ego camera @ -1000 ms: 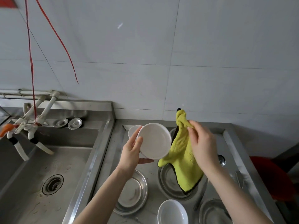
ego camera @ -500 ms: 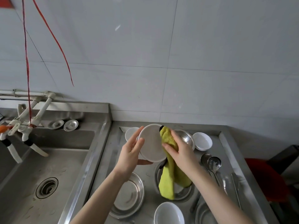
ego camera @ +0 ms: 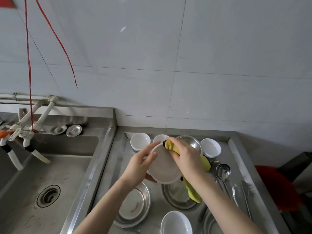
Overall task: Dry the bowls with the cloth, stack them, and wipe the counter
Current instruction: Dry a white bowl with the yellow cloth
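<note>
Gripping white bowl (ego camera: 164,168) tilted, left hand (ego camera: 138,168) fingers curled round its rim, to present it; pressing yellow cloth (ego camera: 170,146) on its upper edge, bunched under curled right hand (ego camera: 187,159) fingers

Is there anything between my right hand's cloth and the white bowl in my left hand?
Nothing visible does. The right hand presses the yellow cloth straight against the round white bowl near its far edge, while the left hand holds its left side.

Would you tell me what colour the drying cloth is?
The cloth is yellow, black-edged; head view.
</note>
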Action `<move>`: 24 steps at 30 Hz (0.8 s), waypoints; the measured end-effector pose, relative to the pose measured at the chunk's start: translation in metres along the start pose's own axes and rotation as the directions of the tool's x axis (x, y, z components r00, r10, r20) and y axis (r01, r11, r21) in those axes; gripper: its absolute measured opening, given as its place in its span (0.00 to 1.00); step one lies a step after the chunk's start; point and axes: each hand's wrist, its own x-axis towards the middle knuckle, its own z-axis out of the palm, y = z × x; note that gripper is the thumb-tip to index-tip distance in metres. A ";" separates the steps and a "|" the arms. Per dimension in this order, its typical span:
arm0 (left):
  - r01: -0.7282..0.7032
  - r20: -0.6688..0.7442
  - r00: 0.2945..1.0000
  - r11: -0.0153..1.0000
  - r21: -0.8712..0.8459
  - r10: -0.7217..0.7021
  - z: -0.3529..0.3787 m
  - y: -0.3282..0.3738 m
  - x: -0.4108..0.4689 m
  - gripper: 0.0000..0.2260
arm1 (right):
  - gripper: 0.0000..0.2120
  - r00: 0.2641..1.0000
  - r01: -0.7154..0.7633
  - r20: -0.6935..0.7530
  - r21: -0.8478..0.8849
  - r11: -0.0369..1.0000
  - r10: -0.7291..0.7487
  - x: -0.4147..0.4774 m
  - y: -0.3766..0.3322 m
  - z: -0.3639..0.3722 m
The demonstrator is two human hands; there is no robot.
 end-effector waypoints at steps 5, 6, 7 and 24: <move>-0.079 -0.151 0.986 0.992 -0.099 0.063 -0.002 0.003 0.003 0.11 | 0.15 0.942 -0.329 0.107 0.127 0.936 0.317 0.004 0.002 0.003; -0.080 -0.145 0.987 0.994 -0.073 0.069 -0.002 0.002 0.003 0.11 | 0.11 0.928 -0.363 0.136 0.104 0.926 0.348 0.003 0.001 0.004; -0.077 -0.132 0.989 0.996 -0.044 0.071 -0.002 0.003 0.005 0.11 | 0.09 0.918 -0.380 0.147 0.068 0.922 0.368 0.003 0.000 0.005; -0.172 -0.161 0.965 0.964 0.205 0.206 0.008 -0.019 0.003 0.29 | 0.09 0.894 -0.444 -0.019 0.090 0.891 0.448 0.003 0.007 0.002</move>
